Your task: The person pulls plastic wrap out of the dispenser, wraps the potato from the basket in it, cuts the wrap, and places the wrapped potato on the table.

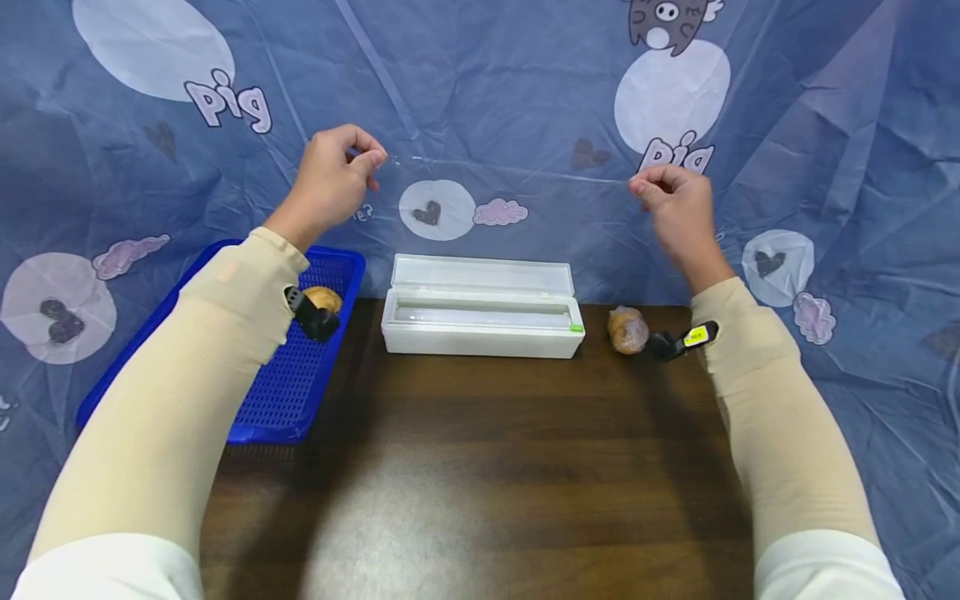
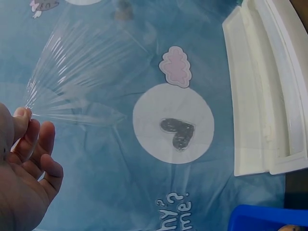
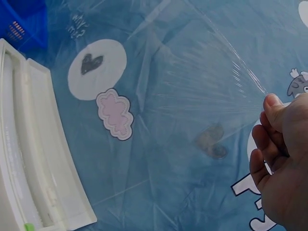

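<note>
A sheet of clear plastic wrap is stretched between both hands, raised above the table's far side. My left hand pinches one corner of it between thumb and forefinger. The opposite corner is pinched by my right hand. In the left wrist view, creases in the wrap fan out from the fingertips; the right wrist view has the same fan of creases in the wrap. Below the sheet stands a white wrap dispenser box with its lid raised and a roll inside.
A blue plastic basket at the left, partly behind my left forearm, holds a round yellowish-brown item. Right of the dispenser, a similar item with a shiny clear covering sits on the brown wooden table. Blue printed cloth hangs behind.
</note>
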A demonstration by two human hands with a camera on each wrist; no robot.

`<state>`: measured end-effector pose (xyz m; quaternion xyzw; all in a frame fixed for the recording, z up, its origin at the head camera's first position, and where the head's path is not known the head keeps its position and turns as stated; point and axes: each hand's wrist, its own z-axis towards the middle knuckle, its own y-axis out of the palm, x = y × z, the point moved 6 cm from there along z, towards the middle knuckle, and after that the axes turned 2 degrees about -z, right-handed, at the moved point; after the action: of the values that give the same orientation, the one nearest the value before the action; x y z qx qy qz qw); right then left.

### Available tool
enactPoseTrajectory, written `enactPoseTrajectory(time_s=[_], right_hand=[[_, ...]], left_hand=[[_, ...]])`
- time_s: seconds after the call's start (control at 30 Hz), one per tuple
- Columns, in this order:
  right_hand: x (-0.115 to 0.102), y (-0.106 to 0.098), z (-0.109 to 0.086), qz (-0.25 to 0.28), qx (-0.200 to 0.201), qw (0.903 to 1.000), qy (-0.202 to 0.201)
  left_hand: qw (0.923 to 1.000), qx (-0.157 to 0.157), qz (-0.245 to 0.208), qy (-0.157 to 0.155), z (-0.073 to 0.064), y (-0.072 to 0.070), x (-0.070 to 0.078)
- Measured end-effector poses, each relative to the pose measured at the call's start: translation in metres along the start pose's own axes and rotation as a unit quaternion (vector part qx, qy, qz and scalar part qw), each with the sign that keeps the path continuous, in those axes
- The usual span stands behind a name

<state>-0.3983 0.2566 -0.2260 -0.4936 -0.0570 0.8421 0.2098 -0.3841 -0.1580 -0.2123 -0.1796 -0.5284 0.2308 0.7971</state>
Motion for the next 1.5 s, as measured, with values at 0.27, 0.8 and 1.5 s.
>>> enactPoseTrajectory(time_s=[0.27, 0.8, 1.5], right_hand=[[-0.011, -0.005, 0.001, 0.003, -0.001, 0.9999, -0.01], [-0.035, -0.014, -0.002, 0.038, 0.004, 0.9988, -0.03], [-0.06, -0.043, -0.09, -0.01, -0.028, 0.9923, -0.12]], left_hand=[[0.9998, 0.001, 0.016, 0.007, -0.002, -0.008, 0.012], [0.9993, 0.033, -0.013, 0.012, -0.015, -0.023, 0.031], [0.9789, 0.077, 0.054, 0.181, -0.113, -0.033, 0.056]])
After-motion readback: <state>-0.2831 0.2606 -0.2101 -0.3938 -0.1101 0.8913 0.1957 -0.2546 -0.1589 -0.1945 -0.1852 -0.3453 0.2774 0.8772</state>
